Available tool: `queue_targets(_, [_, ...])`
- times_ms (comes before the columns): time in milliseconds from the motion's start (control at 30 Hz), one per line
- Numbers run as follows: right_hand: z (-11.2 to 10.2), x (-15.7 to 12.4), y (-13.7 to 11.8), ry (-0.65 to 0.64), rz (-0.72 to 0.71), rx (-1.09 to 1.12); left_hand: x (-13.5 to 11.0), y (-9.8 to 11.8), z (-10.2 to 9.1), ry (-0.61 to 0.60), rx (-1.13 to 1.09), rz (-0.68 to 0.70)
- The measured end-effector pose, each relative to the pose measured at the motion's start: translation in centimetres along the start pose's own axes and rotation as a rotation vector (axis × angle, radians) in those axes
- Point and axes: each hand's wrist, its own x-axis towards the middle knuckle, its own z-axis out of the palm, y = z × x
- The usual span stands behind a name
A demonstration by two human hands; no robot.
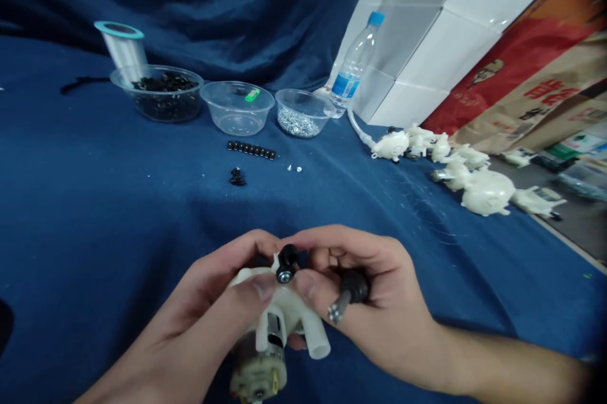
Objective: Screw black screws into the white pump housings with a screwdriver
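My left hand (213, 309) is closed around a small white pump (272, 334) with a metal motor at its lower end and a white outlet tube. My right hand (374, 303) pinches a small black rubber foot (287, 262) with a screw in it at the top of the pump. A screwdriver (348, 293) with a black handle and a metal tip lies tucked in the right palm. Both hands hover low over the blue cloth (118, 214).
At the back stand three clear bowls: one with black parts (164, 94), one with a green piece (237, 107), one with small screws (301, 113). A row of black pieces (251, 149), a water bottle (353, 66) and several white pumps (469, 176) lie around; a white box stands at right.
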Motion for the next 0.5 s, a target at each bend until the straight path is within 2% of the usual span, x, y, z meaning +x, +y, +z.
queue_targets(100, [-0.1,0.0,0.2,0.018,-0.092,-0.094,0.1,0.1,0.3,-0.017,-0.200,-0.028])
queue_targets(167, [-0.2,0.1,0.2,0.026,-0.104,-0.161,0.1,-0.2,0.4,0.000,-0.175,0.040])
queue_targets(267, [-0.1,0.2,0.3,0.076,-0.063,-0.232,0.0,-0.9,0.3,0.061,0.001,0.124])
queue_targets(333, [-0.1,0.3,0.3,0.121,-0.028,-0.246,0.1,-1.0,0.2,0.067,0.143,0.232])
queue_targets(400, [-0.1,0.4,0.3,0.139,-0.001,-0.242,0.3,-0.7,0.1,0.041,0.269,0.331])
queue_targets(500, [-0.2,0.5,0.3,0.130,0.006,-0.251,0.5,-0.1,-0.1,-0.015,0.395,0.369])
